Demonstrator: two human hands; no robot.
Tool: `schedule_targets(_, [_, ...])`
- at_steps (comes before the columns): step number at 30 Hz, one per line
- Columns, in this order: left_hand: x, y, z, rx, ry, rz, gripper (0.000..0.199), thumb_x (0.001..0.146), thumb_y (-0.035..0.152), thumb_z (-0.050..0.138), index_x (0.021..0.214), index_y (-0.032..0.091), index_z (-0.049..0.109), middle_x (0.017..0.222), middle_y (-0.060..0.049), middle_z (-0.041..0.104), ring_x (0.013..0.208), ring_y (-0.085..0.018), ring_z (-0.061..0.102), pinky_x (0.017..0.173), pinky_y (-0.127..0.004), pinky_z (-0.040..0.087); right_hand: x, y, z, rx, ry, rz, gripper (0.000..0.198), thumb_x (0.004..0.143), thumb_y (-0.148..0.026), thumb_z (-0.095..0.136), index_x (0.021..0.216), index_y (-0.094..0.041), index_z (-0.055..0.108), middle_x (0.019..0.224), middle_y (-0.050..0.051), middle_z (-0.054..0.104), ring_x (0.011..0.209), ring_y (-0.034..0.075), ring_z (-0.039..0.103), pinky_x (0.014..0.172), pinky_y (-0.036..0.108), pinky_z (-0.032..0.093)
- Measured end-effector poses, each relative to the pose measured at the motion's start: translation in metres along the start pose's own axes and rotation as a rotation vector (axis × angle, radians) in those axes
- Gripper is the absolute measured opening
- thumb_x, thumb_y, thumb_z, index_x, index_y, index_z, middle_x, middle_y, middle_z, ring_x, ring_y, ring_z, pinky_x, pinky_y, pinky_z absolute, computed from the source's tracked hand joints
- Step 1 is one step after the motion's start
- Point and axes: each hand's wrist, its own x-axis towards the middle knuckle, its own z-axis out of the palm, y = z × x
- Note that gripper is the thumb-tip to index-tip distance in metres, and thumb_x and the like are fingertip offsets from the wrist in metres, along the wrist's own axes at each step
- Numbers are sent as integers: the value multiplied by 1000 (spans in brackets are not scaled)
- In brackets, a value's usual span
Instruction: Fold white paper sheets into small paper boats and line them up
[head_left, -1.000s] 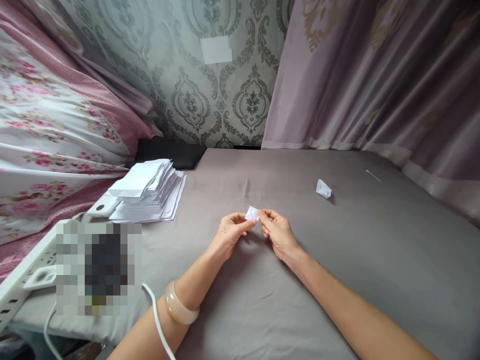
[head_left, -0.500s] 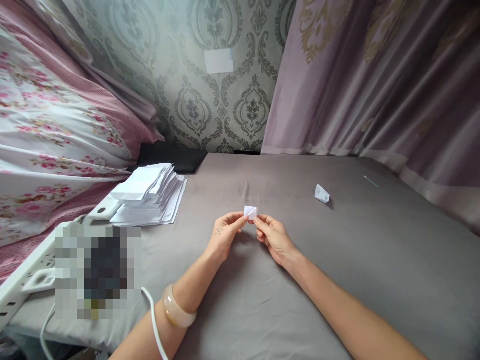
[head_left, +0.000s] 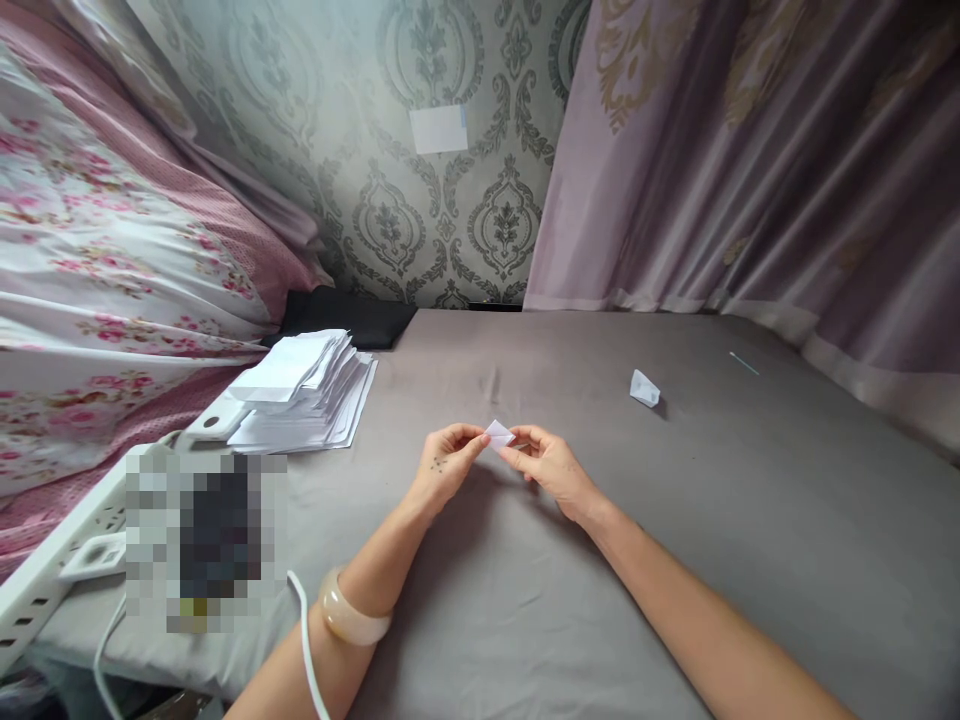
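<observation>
A small folded piece of white paper is held between my hands above the grey cloth, one corner pointing up. My left hand pinches its left corner between thumb and fingers. On the other side, my right hand grips the right edge, thumb in front and fingers behind. Farther right on the cloth lies another folded white paper piece, standing off the surface with a shadow beside it.
To the left stands a stack of white paper, with a black folded item behind it. A white power strip runs along the left edge, and a white cable crosses my left forearm. A thin stick lies far right.
The folded paper has turned from a level rectangle to a diamond-like position with a corner up. Both hands have shifted slightly with it and still hold it.
</observation>
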Motion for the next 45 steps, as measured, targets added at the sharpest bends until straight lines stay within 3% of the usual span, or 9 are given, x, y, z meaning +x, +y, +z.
schedule_targets(5, [-1,-3,0,358,-74,190,23,81,39,57,81,16,63,73,-3,63,66,-13,54,62,-24,40,5,-1,-7,-169,11,-94,27,74,-42,64,86,-18,68,80,3,66,66,12,54,60,24,41])
schedule_targets(9, [-2,-2,1,616,-89,354,17,86,32,52,84,18,61,79,-4,62,72,-15,55,66,-25,42,9,3,-11,-421,51,-296,20,80,-36,58,75,-19,67,75,1,62,65,12,54,61,25,40])
schedule_targets(14, [2,-4,-2,943,-97,672,19,92,27,43,90,20,61,95,-8,62,88,-19,52,79,-30,43,6,8,-16,-805,73,-522,19,91,-28,47,87,-23,66,86,3,63,74,14,56,68,25,41])
schedule_targets(18, [2,-4,0,1200,-238,733,30,93,18,32,84,18,60,91,-10,60,84,-20,50,78,-33,42,2,11,-18,-1167,23,-614,28,94,-18,37,94,-22,64,97,6,64,87,16,58,72,26,39])
schedule_targets(21, [0,-5,2,1260,-321,714,32,94,17,30,82,17,60,88,-10,59,82,-21,49,76,-33,43,0,12,-17,-1273,-12,-595,27,94,-16,38,94,-21,64,97,6,63,86,16,58,69,25,39])
schedule_targets(25, [-2,-11,-1,1135,-334,637,31,95,22,32,86,16,61,90,-9,58,84,-20,49,75,-30,44,-5,13,-17,-1213,-44,-524,23,94,-23,41,94,-23,64,96,4,62,83,14,58,65,24,39])
schedule_targets(31, [2,-15,0,875,-196,371,20,87,29,52,82,17,67,84,-6,61,82,-18,54,75,-28,44,0,16,-20,-948,-13,-379,23,92,-32,45,88,-24,66,100,1,61,79,12,58,68,24,41])
schedule_targets(36, [5,-7,6,796,-118,154,18,83,27,55,80,15,68,84,-6,62,73,-15,56,69,-26,43,10,20,-16,-819,63,-267,22,88,-31,49,75,-21,64,97,2,61,73,12,57,70,25,42])
schedule_targets(45, [7,-11,13,846,-50,126,15,81,25,55,74,15,64,82,-7,59,75,-16,55,74,-30,43,14,20,-11,-881,124,-234,19,86,-29,52,70,-19,56,94,2,58,66,10,54,69,25,40])
